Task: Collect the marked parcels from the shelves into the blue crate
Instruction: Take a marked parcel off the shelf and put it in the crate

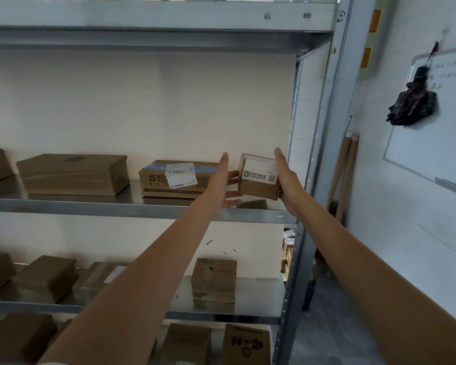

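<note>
A small brown cardboard parcel (258,177) with a white printed label is lifted a little above the right end of the middle metal shelf (132,206). My right hand (287,177) holds its right side, fingers straight along the box. My left hand (223,183) is against its left side, fingers spread and straight, some reaching under its lower left edge. To the left of my left hand lies a flat parcel (174,179) with a white sticker marked "1786". The blue crate is not in view.
More brown parcels lie on this shelf (73,173) and on the shelves below (213,279) (245,343). The rack's upright post (316,180) stands just right of my hands. A whiteboard (432,122) with a dark folded umbrella (413,104) hangs on the right wall.
</note>
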